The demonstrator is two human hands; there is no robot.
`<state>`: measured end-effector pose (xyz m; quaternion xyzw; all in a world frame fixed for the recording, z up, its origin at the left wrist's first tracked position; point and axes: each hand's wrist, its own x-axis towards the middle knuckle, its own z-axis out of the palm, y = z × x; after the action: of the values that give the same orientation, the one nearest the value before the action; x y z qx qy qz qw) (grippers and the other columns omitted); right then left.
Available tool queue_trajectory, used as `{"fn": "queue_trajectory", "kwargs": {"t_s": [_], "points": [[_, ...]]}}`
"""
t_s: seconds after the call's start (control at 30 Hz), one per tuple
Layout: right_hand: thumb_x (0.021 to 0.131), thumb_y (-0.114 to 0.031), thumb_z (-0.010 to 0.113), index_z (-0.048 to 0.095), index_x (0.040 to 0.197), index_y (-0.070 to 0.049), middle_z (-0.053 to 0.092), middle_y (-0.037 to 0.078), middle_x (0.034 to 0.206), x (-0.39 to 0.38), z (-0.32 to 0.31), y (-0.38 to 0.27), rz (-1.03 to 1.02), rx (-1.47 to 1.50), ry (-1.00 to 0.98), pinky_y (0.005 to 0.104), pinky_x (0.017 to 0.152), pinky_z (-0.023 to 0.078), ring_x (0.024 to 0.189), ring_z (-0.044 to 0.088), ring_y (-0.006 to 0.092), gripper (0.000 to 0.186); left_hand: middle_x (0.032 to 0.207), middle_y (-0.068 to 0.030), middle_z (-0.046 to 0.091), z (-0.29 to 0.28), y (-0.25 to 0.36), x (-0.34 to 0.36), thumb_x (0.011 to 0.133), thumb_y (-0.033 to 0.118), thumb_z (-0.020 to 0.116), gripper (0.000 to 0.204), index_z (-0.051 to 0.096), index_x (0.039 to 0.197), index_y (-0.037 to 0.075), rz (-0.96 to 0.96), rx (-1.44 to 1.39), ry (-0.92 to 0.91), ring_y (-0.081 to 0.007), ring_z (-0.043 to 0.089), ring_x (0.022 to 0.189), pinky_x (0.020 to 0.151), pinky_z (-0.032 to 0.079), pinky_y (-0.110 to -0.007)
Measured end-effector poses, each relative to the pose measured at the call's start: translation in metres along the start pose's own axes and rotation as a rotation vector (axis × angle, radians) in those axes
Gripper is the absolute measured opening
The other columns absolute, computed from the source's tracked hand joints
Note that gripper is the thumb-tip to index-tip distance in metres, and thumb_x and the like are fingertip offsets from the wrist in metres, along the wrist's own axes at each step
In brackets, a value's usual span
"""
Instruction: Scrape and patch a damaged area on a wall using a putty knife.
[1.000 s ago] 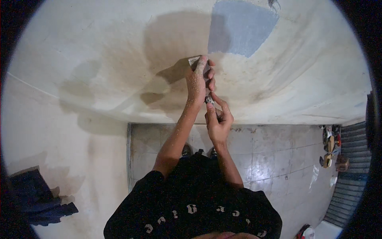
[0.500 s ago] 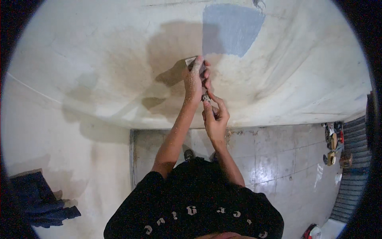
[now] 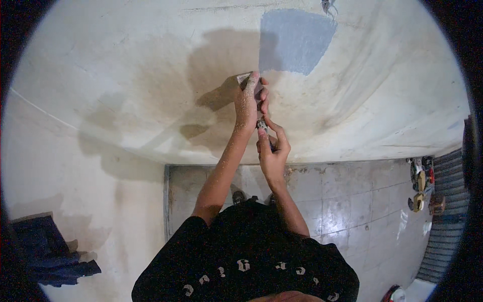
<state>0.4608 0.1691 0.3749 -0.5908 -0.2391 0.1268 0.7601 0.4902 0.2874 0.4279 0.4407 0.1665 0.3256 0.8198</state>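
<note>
My left hand (image 3: 245,106), dusted with pale specks, is closed around a dark block-like thing with a pale squared end (image 3: 243,78); its kind is hidden by my fingers. Just below, my right hand (image 3: 274,153) pinches a small dark and whitish piece (image 3: 261,124) between thumb and fingers. That piece meets the heel of my left hand, and I cannot tell whether it joins the block. Both hands are in front of an off-white wall (image 3: 201,146), below a painted blue-grey patch (image 3: 297,43). Their shadows fall on the wall to the left.
Grey floor tiles (image 3: 347,201) lie below the wall, with my feet on them. Dark cloth (image 3: 50,251) hangs at the lower left. Several small items (image 3: 418,186) stand at the right beside a ribbed grey shutter (image 3: 448,216). A wire end (image 3: 327,6) sticks out above the patch.
The wall patch sits slightly lower and further right in the picture. Both hands keep nearly the same pose and grip, shifted a little to the right in view.
</note>
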Motion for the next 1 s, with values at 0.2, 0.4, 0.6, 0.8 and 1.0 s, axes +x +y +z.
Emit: {"fn": "queue_trajectory", "kwargs": {"t_s": [0.2,0.4,0.6,0.8,1.0], "points": [[0.095,-0.013,0.058,0.053,0.127,-0.001,0.047,-0.004,0.057,0.012,0.002,-0.012,-0.072,-0.013,-0.03,0.0209,0.044,0.026,0.049,0.038,0.0028,0.034,0.055,-0.0009,0.045,0.015,0.025,0.003,0.093,0.039,0.055,0.036,0.054,0.084,0.004,0.066,-0.01,-0.021,-0.0129,0.041,0.035,0.032,0.031,-0.027],[0.095,-0.014,0.058,0.054,0.125,-0.002,0.045,-0.006,0.056,-0.003,-0.002,-0.005,0.01,-0.056,-0.001,0.0205,0.043,0.024,0.048,0.035,0.0017,0.032,0.055,-0.0013,0.044,0.008,0.008,-0.003,0.094,0.039,0.055,0.035,0.053,0.084,0.006,0.004,0.012,0.03,-0.0131,0.04,0.035,0.033,0.031,-0.026],[0.093,-0.006,0.059,0.057,0.122,-0.001,0.056,-0.003,0.082,0.01,0.003,-0.029,-0.019,-0.001,-0.016,0.0186,0.047,0.03,0.058,0.041,0.0011,0.029,0.054,-0.0013,0.044,0.022,0.033,0.002,0.093,0.037,0.055,0.033,0.053,0.084,0.005,0.043,-0.055,-0.023,-0.0138,0.04,0.034,0.033,0.031,-0.027],[0.097,-0.016,0.056,0.052,0.128,-0.003,0.046,-0.005,0.055,-0.003,0.003,-0.025,0.023,-0.039,-0.037,0.0207,0.044,0.025,0.049,0.038,0.0027,0.034,0.053,-0.0009,0.044,0.012,0.021,-0.005,0.093,0.037,0.056,0.035,0.054,0.083,0.004,0.014,0.003,0.02,-0.0134,0.041,0.033,0.031,0.03,-0.027],[0.098,-0.016,0.054,0.05,0.128,-0.003,0.046,-0.004,0.056,0.002,0.004,-0.029,-0.016,-0.037,-0.039,0.02,0.044,0.025,0.049,0.038,0.003,0.034,0.054,-0.0015,0.046,0.016,0.024,-0.002,0.093,0.036,0.055,0.034,0.055,0.085,0.003,0.024,0.024,0.014,-0.013,0.042,0.034,0.033,0.03,-0.027]]}}
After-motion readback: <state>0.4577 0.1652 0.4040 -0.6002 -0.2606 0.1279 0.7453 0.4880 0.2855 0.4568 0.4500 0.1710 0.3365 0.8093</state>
